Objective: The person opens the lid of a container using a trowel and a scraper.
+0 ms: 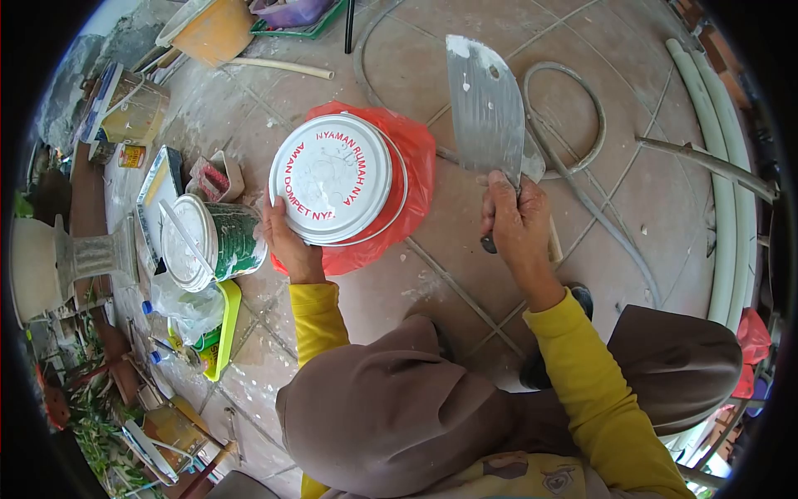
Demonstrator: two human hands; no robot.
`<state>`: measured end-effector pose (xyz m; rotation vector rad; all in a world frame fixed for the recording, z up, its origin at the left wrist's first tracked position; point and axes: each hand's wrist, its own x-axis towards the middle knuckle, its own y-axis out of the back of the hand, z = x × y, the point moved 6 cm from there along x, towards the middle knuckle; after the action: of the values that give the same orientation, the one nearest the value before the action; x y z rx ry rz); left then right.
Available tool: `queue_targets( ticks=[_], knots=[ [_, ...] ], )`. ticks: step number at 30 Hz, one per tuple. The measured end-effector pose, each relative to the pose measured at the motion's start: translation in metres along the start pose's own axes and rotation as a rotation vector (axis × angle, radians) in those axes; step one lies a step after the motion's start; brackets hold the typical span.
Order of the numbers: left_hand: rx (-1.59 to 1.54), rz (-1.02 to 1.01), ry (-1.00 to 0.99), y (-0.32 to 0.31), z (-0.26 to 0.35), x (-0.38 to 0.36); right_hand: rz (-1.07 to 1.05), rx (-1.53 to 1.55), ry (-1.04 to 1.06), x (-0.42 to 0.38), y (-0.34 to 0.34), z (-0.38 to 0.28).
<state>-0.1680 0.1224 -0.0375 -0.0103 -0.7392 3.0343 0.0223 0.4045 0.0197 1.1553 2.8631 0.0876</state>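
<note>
A paint bucket with a white lid (331, 179), printed with red lettering round its edge, stands on the floor in a red plastic bag (420, 187). The bag is rolled down round the bucket's sides. My left hand (291, 245) grips the lid's near left rim; some fingers are hidden at its side. Raised to the right of the bucket, my right hand (517, 218) is closed round the dark handle of a cleaver (486, 108). Its broad, scuffed blade points away from me, has a hole near the far end and carries white smears. Blade and lid are apart.
Left of the bucket stand a green paint can (237, 237), a paint tray (160, 200) and a lime-green dustpan-like tray (229, 324). A grey hose (594, 204) loops across the tiles at right, near long pale pipes (715, 175). An orange bucket (218, 37) is at the back.
</note>
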Motion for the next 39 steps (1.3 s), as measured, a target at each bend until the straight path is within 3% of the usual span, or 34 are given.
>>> queue_targets(
  ticks=[10,19,25,29,31,33,37,39],
  knots=[
    [0.020,0.291,-0.142,-0.013,0.002,-0.052,0.043,-0.064,0.147,0.011,-0.028,-0.019],
    [0.088,0.126,-0.152,-0.009,0.001,-0.051,-0.004,-0.004,0.039,0.010,-0.036,-0.017],
    [0.348,0.115,-0.208,-0.009,0.010,-0.073,-0.001,0.018,-0.062,0.015,-0.031,-0.018],
    [0.581,-0.058,-0.419,-0.036,0.007,-0.113,0.039,-0.305,0.171,0.022,-0.029,-0.012],
    [0.726,-0.049,-0.431,-0.035,0.003,-0.117,0.053,-0.447,0.213,0.017,-0.031,-0.024],
    [0.862,-0.020,-0.420,-0.032,0.002,-0.114,0.056,-0.373,0.156,0.024,-0.031,-0.012],
    [0.805,-0.066,-0.447,-0.025,-0.002,-0.109,0.029,-0.052,0.062,0.019,-0.043,-0.024],
    [0.754,-0.079,-0.429,-0.020,-0.002,-0.106,-0.010,-0.043,0.026,0.022,-0.044,-0.017]
  ],
)
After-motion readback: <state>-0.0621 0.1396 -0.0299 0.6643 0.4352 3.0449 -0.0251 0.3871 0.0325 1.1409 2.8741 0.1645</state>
